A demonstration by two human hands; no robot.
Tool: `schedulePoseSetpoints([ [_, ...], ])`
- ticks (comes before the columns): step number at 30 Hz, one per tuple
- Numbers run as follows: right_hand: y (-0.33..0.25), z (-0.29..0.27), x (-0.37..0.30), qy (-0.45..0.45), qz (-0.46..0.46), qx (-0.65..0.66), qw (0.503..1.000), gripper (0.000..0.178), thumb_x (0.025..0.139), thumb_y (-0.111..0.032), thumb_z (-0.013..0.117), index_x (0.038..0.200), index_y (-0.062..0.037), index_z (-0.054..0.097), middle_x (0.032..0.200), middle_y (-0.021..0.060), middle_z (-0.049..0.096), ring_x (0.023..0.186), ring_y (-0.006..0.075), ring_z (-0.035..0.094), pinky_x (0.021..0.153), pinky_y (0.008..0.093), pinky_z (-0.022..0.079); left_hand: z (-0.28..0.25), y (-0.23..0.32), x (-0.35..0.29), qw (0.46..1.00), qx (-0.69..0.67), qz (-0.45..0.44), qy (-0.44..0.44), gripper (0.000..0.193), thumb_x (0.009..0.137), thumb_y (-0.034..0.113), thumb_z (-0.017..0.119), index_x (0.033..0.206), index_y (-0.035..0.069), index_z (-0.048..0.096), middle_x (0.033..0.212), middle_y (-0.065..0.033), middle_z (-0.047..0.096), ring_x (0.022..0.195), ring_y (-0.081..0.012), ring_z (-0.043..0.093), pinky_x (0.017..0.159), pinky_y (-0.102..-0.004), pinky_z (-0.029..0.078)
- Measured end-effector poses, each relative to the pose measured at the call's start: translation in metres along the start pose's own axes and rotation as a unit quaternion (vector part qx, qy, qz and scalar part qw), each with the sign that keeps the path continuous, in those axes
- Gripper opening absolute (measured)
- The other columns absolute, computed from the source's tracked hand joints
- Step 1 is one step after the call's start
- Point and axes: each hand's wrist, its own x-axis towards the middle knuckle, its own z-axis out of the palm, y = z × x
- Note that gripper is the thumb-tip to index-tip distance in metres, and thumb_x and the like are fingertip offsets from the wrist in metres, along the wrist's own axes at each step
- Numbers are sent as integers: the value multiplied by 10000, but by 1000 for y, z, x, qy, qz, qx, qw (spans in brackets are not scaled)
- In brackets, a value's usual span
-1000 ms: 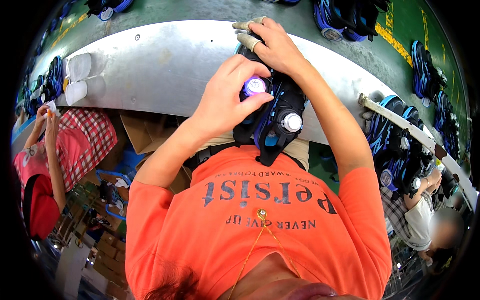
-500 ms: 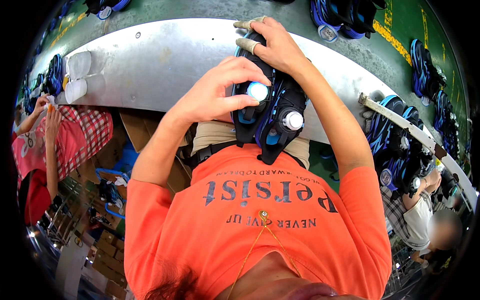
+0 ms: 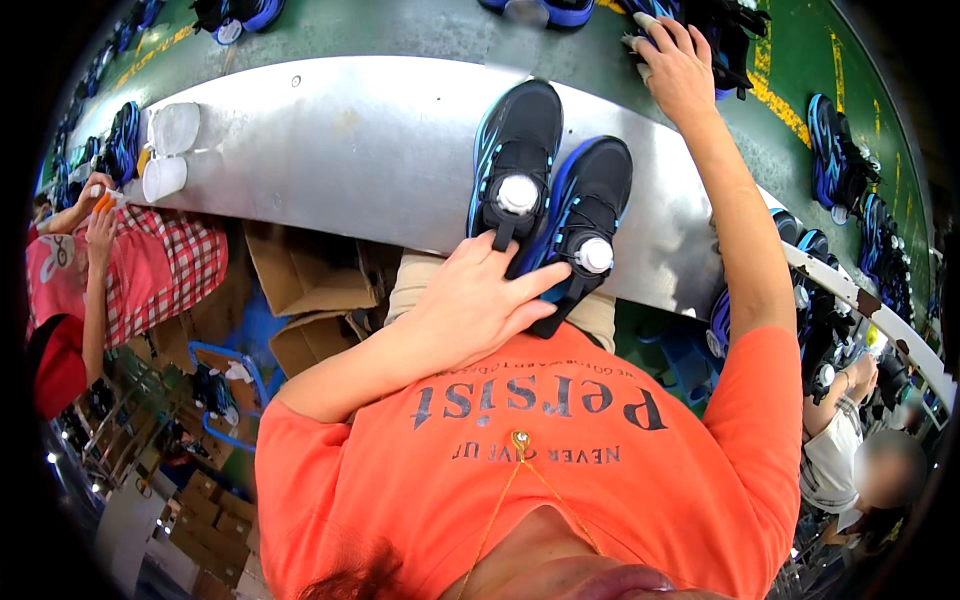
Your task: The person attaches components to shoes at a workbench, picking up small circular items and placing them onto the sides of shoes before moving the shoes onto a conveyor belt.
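Two black-and-blue sneakers stand side by side on the metal bench in front of me, toes pointing away. The left sneaker (image 3: 517, 125) and the right sneaker (image 3: 598, 175) each have a round white-capped piece in the collar. My left hand (image 3: 475, 300) lies at their heels with fingers spread, touching the heel tabs. Out past the far edge of the bench, my right hand (image 3: 682, 75) reaches to another pair of black-and-blue sneakers (image 3: 728, 40), its fingers apart and pale covers on some fingertips. Whether it touches them is unclear.
The curved metal bench (image 3: 330, 140) spans the front, with two translucent plastic cups (image 3: 165, 178) at its left. Beyond runs a green surface (image 3: 330, 35) bearing several sneakers. Cardboard boxes (image 3: 300, 270) sit below. Co-workers are at far left (image 3: 130, 270) and right (image 3: 830, 450).
My right hand has left the sneaker toes and swung outward to the right, over the far pair. My left hand has let go of the white-capped piece and drawn back to the heels.
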Motion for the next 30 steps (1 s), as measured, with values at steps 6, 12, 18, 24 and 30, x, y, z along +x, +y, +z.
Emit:
schedulePoseSetpoints([
  [6,12,4,23,30,104,123,986,271,760,-236,683,1021,-169,709,974,81,629,930,284,594,874,468,449,13,-16,11,995,-21,96,9,384,826,324,665,1183,201,589,968,-193,539,835,-343,512,730,-421,426],
  [12,-74,-34,118,25,90,166,982,615,786,-587,641,1333,-336,512,927,188,579,889,359,591,774,440,489,28,-4,21,996,15,87,5,189,821,277,637,844,91,657,761,-125,566,761,-300,576,685,-417,466],
  [18,-50,-17,120,-96,140,269,948,460,810,-545,639,1091,-181,649,917,143,690,914,346,653,778,443,512,-50,-61,43,977,171,98,77,169,828,190,597,705,78,569,628,-112,547,593,-313,577,529,-439,447],
  [24,-56,-109,-2,-118,71,320,937,353,756,-402,724,873,-77,654,755,152,629,734,362,609,673,445,474,-110,-167,100,959,204,-66,187,317,935,269,517,748,25,594,764,-187,601,700,-382,578,614,-474,432],
  [30,-147,-166,-69,-134,57,436,888,326,803,-319,690,1036,-108,602,757,112,542,700,332,541,656,424,422,-99,-207,155,874,317,50,366,145,846,177,611,930,87,688,980,-110,670,998,-327,589,847,-453,461],
])
